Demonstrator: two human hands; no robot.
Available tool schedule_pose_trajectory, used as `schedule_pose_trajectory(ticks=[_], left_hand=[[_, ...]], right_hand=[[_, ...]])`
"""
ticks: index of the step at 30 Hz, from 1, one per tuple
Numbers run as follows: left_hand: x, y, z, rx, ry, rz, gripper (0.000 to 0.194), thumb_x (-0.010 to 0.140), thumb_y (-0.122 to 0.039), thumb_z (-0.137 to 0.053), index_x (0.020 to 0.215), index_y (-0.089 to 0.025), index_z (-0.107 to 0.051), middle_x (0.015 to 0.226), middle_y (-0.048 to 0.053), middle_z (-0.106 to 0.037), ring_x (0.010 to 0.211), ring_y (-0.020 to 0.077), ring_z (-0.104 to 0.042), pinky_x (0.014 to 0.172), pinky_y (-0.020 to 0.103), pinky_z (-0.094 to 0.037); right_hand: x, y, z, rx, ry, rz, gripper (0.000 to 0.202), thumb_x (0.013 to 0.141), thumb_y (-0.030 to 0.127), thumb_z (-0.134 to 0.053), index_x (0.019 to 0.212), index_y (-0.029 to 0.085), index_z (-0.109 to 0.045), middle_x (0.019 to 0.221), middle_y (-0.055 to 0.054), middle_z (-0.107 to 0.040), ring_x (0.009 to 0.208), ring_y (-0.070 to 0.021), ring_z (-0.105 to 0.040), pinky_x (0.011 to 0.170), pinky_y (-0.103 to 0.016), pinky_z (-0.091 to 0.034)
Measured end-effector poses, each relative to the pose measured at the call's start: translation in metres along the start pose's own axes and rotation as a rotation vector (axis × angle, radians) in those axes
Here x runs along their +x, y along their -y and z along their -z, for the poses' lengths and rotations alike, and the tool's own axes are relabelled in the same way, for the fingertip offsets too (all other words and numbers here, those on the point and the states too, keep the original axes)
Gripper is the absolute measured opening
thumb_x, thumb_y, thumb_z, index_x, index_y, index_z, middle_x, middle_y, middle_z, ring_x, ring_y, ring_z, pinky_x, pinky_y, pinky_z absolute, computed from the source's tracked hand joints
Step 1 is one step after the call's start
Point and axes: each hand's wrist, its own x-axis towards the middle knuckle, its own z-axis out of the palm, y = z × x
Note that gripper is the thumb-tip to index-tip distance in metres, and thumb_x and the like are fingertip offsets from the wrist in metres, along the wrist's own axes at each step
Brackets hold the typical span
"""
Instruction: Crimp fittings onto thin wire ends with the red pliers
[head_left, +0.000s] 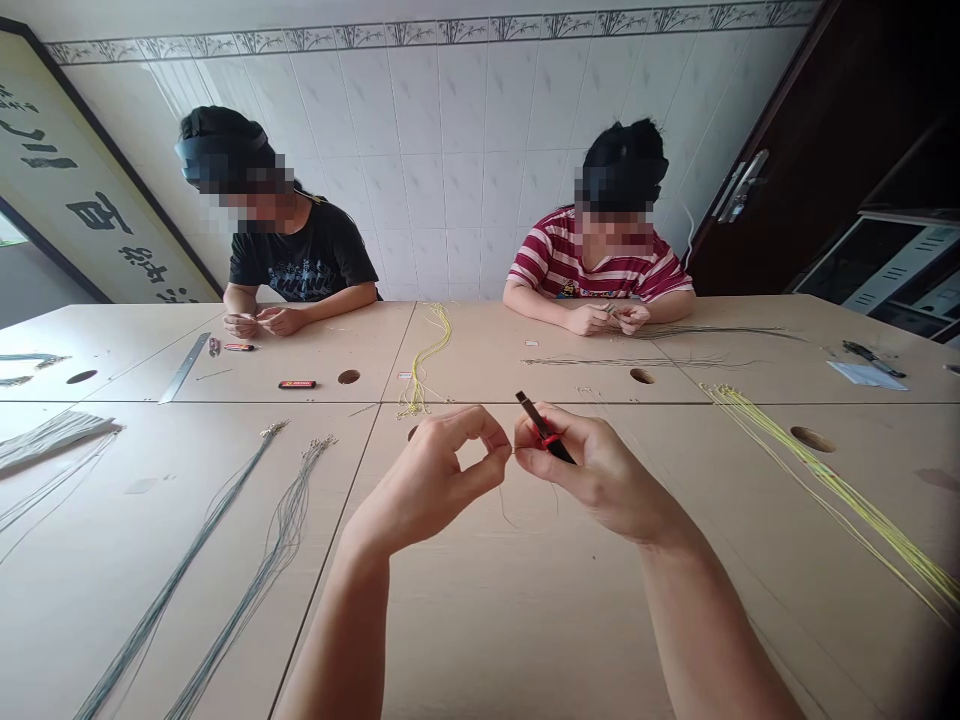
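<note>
My left hand is closed in a pinch, thumb against forefinger, on the end of a thin cord that dangles below the fingertips. Close beside it, nearly fingertip to fingertip, my right hand is closed around a narrow black-and-red tool. The tool tilts up and to the left, its dark flat end sticking out above the fingers; its exact kind is unclear. The right thumb and forefinger also meet at the cord, where a tiny detail is too small to make out. Both hands hover over the table.
Grey cord bundles lie to the left, yellow cords to the right, and another yellow bundle farther back. A ruler, a black-and-red item and pliers rest beyond. Two people sit opposite, handling small things.
</note>
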Motion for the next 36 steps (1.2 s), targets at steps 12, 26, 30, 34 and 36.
schedule_pose_trajectory(ticks=[12,26,30,34,36], left_hand=[[0.001,0.007,0.005,-0.017,0.015,-0.043,0.011,0.087,-0.019,-0.053,0.078,-0.019,-0.058,0.076,-0.003,-0.06,0.068,0.0095,-0.05,0.057,0.021,-0.038],[0.006,0.011,0.001,-0.177,-0.038,-0.078,0.014,0.092,-0.024,-0.053,0.08,-0.018,-0.058,0.08,0.001,-0.063,0.078,0.0127,-0.056,0.073,0.026,-0.045],[0.007,0.013,0.0,-0.216,-0.048,-0.059,0.014,0.092,-0.025,-0.054,0.081,-0.018,-0.058,0.08,0.0,-0.06,0.079,0.0125,-0.053,0.075,0.027,-0.043],[0.007,0.014,0.0,-0.243,-0.055,-0.076,0.015,0.093,-0.026,-0.053,0.081,-0.018,-0.056,0.08,0.0,-0.058,0.077,0.012,-0.05,0.073,0.026,-0.041],[0.006,0.014,0.0,-0.246,-0.06,-0.077,0.015,0.094,-0.027,-0.053,0.082,-0.018,-0.056,0.08,0.0,-0.057,0.075,0.0116,-0.049,0.071,0.026,-0.04]], right_hand=[[0.0,-0.002,-0.002,-0.017,0.042,0.014,0.011,0.089,0.027,-0.056,0.079,0.022,-0.053,0.076,0.003,-0.045,0.07,-0.0122,-0.04,0.063,-0.026,-0.035],[-0.001,-0.002,-0.003,-0.019,-0.035,0.036,0.014,0.089,0.035,-0.059,0.082,0.024,-0.055,0.081,0.002,-0.046,0.074,-0.0136,-0.042,0.068,-0.027,-0.036],[0.0,-0.003,-0.004,-0.018,-0.047,0.062,0.017,0.091,0.039,-0.057,0.083,0.024,-0.056,0.084,0.001,-0.047,0.075,-0.0136,-0.043,0.069,-0.027,-0.035],[0.001,-0.003,-0.006,-0.002,-0.047,0.072,0.02,0.091,0.04,-0.058,0.081,0.023,-0.055,0.086,0.001,-0.049,0.075,-0.0137,-0.043,0.068,-0.028,-0.036],[0.001,-0.003,-0.007,-0.002,-0.05,0.08,0.019,0.09,0.039,-0.058,0.081,0.023,-0.055,0.087,0.001,-0.049,0.075,-0.0136,-0.043,0.068,-0.028,-0.036]])
